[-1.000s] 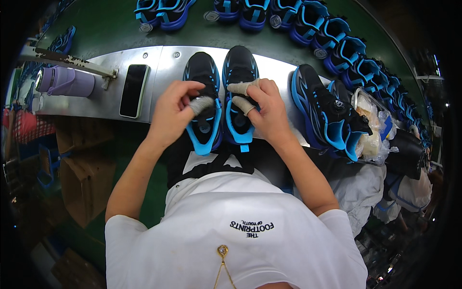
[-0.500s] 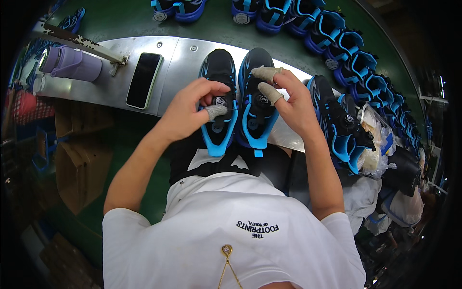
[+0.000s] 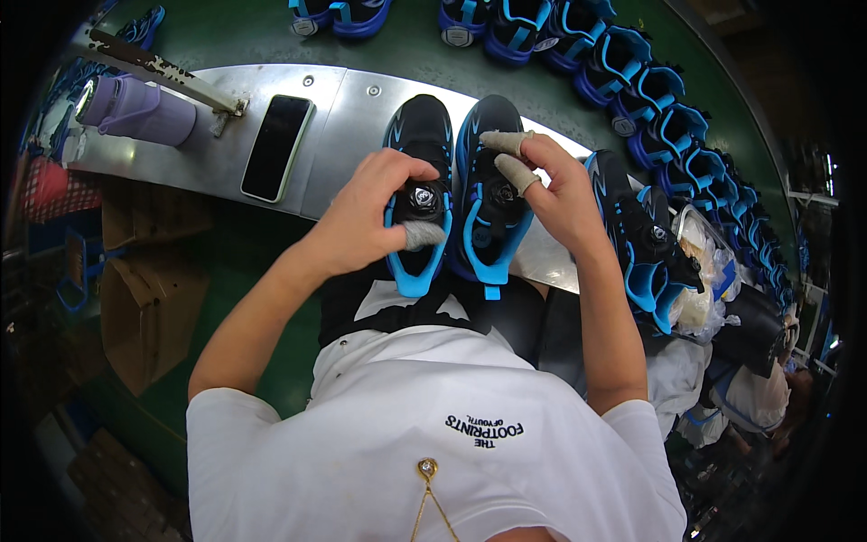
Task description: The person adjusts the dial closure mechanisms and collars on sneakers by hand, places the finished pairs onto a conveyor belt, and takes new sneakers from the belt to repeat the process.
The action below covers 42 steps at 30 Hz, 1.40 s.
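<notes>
Two black sneakers with blue trim stand side by side before me, toes pointing away: a left sneaker point(image 3: 420, 126) and a right sneaker point(image 3: 493, 122). Each has a round dial on its tongue. My left hand point(image 3: 379, 212) grips the left sneaker, its curled index finger above the dial point(image 3: 423, 198) and its covered thumb on the collar below. At the right sneaker, my right hand point(image 3: 555, 185) has its thumb and index finger apart, both in beige fingertip covers. Their tips are at the upper, near the dial; its other fingers are partly hidden.
The sneakers stand on a metal ledge point(image 3: 339, 135), with a phone point(image 3: 276, 149) and a lilac bottle point(image 3: 149, 112) to the left. Another pair of sneakers point(image 3: 632, 230) lies at right, beside a plastic-wrapped tray point(image 3: 709, 257). Several sneakers point(image 3: 623, 56) line the green surface beyond.
My left thumb and index finger have spread apart around the dial, leaving it more exposed. My right hand has shifted slightly right, with its fingers in much the same pose.
</notes>
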Each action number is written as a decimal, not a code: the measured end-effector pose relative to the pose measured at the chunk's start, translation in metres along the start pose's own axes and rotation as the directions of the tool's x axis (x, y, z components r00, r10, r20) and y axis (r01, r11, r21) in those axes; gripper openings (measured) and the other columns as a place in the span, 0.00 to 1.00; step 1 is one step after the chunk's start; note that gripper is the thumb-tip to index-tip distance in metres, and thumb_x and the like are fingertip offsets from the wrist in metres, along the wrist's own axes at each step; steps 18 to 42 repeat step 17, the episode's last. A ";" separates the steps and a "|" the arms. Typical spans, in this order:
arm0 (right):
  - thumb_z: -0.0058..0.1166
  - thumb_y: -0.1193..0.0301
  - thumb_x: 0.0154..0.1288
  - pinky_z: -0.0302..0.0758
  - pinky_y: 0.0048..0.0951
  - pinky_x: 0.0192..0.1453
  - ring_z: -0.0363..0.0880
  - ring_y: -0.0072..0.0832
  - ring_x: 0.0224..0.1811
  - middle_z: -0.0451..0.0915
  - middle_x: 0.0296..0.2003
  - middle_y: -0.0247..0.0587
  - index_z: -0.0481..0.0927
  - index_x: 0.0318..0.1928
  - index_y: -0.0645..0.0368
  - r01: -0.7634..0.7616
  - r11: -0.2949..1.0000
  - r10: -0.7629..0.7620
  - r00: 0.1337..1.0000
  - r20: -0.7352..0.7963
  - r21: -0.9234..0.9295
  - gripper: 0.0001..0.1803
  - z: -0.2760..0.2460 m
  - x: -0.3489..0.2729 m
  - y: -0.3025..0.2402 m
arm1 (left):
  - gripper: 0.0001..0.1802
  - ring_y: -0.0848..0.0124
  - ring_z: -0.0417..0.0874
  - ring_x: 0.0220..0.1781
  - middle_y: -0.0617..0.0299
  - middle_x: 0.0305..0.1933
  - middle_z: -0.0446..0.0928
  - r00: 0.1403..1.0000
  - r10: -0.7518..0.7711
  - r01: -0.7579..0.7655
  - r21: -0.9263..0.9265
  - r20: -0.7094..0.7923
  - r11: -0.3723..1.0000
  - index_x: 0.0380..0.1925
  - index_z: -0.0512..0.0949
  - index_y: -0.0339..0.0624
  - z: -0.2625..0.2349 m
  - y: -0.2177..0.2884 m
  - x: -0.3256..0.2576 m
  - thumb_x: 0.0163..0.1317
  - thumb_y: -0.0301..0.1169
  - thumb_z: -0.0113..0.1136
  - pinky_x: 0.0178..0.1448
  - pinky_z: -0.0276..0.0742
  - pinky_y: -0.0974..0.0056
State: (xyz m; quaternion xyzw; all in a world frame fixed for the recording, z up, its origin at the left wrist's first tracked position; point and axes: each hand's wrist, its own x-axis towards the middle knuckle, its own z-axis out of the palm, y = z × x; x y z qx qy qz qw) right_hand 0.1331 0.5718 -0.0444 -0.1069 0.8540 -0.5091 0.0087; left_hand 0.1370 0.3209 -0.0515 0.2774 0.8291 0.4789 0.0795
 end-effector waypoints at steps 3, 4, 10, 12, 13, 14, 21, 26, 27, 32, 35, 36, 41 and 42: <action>0.57 0.74 0.66 0.73 0.26 0.47 0.77 0.27 0.39 0.80 0.38 0.39 0.84 0.51 0.58 0.003 1.000 -0.003 1.000 0.002 0.007 0.13 0.001 -0.001 0.002 | 0.21 0.67 0.75 0.50 0.60 0.45 0.75 0.995 -0.095 0.095 -0.052 -0.008 0.994 0.49 0.77 0.39 0.005 -0.001 0.003 0.55 0.28 0.68 0.58 0.70 0.64; 0.57 0.74 0.66 0.73 0.26 0.48 0.77 0.27 0.40 0.80 0.39 0.40 0.83 0.51 0.59 0.009 1.000 -0.009 1.000 0.019 0.013 0.13 0.000 -0.002 0.002 | 0.20 0.67 0.75 0.50 0.60 0.45 0.75 0.994 -0.107 0.107 -0.084 0.005 0.991 0.49 0.78 0.39 0.005 -0.001 0.003 0.56 0.28 0.68 0.58 0.70 0.65; 0.58 0.71 0.67 0.75 0.26 0.50 0.79 0.26 0.43 0.82 0.42 0.40 0.83 0.51 0.58 0.018 0.996 -0.025 0.997 0.077 0.090 0.14 -0.002 0.006 0.018 | 0.15 0.57 0.77 0.55 0.57 0.53 0.79 0.987 0.152 -0.153 0.025 0.048 0.988 0.45 0.82 0.45 -0.001 -0.013 -0.004 0.56 0.26 0.66 0.61 0.71 0.57; 0.59 0.66 0.67 0.77 0.30 0.46 0.82 0.31 0.40 0.84 0.41 0.44 0.83 0.52 0.56 0.028 0.998 -0.026 0.999 0.043 -0.047 0.15 -0.023 0.034 0.015 | 0.16 0.54 0.76 0.50 0.53 0.48 0.76 0.975 0.208 -0.184 0.243 -0.078 0.952 0.44 0.82 0.45 0.007 0.019 -0.021 0.53 0.25 0.68 0.55 0.74 0.56; 0.60 0.64 0.66 0.77 0.31 0.45 0.82 0.32 0.39 0.84 0.40 0.46 0.83 0.51 0.56 0.036 0.994 -0.034 0.999 0.020 -0.101 0.16 -0.028 0.046 0.014 | 0.18 0.54 0.76 0.47 0.53 0.45 0.75 0.981 0.176 -0.152 0.250 -0.076 0.956 0.46 0.82 0.46 0.005 0.024 -0.027 0.53 0.30 0.69 0.53 0.75 0.54; 0.60 0.63 0.66 0.78 0.32 0.43 0.83 0.34 0.37 0.84 0.38 0.48 0.83 0.51 0.56 0.042 0.984 -0.048 0.998 -0.033 -0.171 0.17 -0.042 0.069 0.019 | 0.24 0.54 0.76 0.46 0.52 0.44 0.75 0.983 0.045 -0.085 0.221 0.179 0.972 0.53 0.80 0.50 0.020 0.039 -0.040 0.53 0.32 0.67 0.52 0.75 0.55; 0.62 0.49 0.60 0.79 0.39 0.47 0.84 0.42 0.42 0.85 0.39 0.52 0.78 0.59 0.51 -0.025 0.854 -0.007 0.998 -0.060 -0.520 0.30 -0.056 0.121 0.001 | 0.40 0.53 0.75 0.48 0.52 0.42 0.74 0.941 0.049 -0.146 0.269 0.335 0.952 0.67 0.69 0.60 0.021 0.032 -0.035 0.49 0.28 0.62 0.53 0.76 0.55; 0.62 0.49 0.60 0.79 0.39 0.47 0.84 0.42 0.42 0.85 0.39 0.52 0.78 0.59 0.51 -0.025 0.854 -0.007 0.998 -0.060 -0.520 0.30 -0.056 0.121 0.001 | 0.40 0.53 0.75 0.48 0.52 0.42 0.74 0.941 0.049 -0.146 0.269 0.335 0.952 0.67 0.69 0.60 0.021 0.032 -0.035 0.49 0.28 0.62 0.53 0.76 0.55; 0.62 0.49 0.60 0.79 0.39 0.47 0.84 0.42 0.42 0.85 0.39 0.52 0.78 0.59 0.51 -0.025 0.854 -0.007 0.998 -0.060 -0.520 0.30 -0.056 0.121 0.001 | 0.40 0.53 0.75 0.48 0.52 0.42 0.74 0.941 0.049 -0.146 0.269 0.335 0.952 0.67 0.69 0.60 0.021 0.032 -0.035 0.49 0.28 0.62 0.53 0.76 0.55; 0.62 0.49 0.60 0.79 0.39 0.47 0.84 0.42 0.42 0.85 0.39 0.52 0.78 0.59 0.51 -0.025 0.854 -0.007 0.998 -0.060 -0.520 0.30 -0.056 0.121 0.001 | 0.40 0.53 0.75 0.48 0.52 0.42 0.74 0.941 0.049 -0.146 0.269 0.335 0.952 0.67 0.69 0.60 0.021 0.032 -0.035 0.49 0.28 0.62 0.53 0.76 0.55; 0.62 0.49 0.60 0.79 0.39 0.47 0.84 0.42 0.42 0.85 0.39 0.52 0.78 0.59 0.51 -0.025 0.854 -0.007 0.998 -0.060 -0.520 0.30 -0.056 0.121 0.001 | 0.40 0.53 0.75 0.48 0.52 0.42 0.74 0.941 0.049 -0.146 0.269 0.335 0.952 0.67 0.69 0.60 0.021 0.032 -0.035 0.49 0.28 0.62 0.53 0.76 0.55; 0.62 0.49 0.60 0.79 0.39 0.47 0.84 0.42 0.42 0.85 0.39 0.52 0.78 0.59 0.51 -0.025 0.854 -0.007 0.998 -0.060 -0.520 0.30 -0.056 0.121 0.001 | 0.40 0.53 0.75 0.48 0.52 0.42 0.74 0.941 0.049 -0.146 0.269 0.335 0.952 0.67 0.69 0.60 0.021 0.032 -0.035 0.49 0.28 0.62 0.53 0.76 0.55; 0.62 0.49 0.60 0.79 0.39 0.47 0.84 0.42 0.42 0.85 0.39 0.52 0.78 0.59 0.51 -0.025 0.854 -0.007 0.998 -0.060 -0.520 0.30 -0.056 0.121 0.001 | 0.40 0.53 0.75 0.48 0.52 0.42 0.74 0.941 0.049 -0.146 0.269 0.335 0.952 0.67 0.69 0.60 0.021 0.032 -0.035 0.49 0.28 0.62 0.53 0.76 0.55; 0.62 0.49 0.60 0.79 0.39 0.47 0.84 0.42 0.42 0.85 0.39 0.52 0.78 0.59 0.51 -0.025 0.854 -0.007 0.998 -0.060 -0.520 0.30 -0.056 0.121 0.001 | 0.40 0.53 0.75 0.48 0.52 0.42 0.74 0.941 0.049 -0.146 0.269 0.335 0.952 0.67 0.69 0.60 0.021 0.032 -0.035 0.49 0.28 0.62 0.53 0.76 0.55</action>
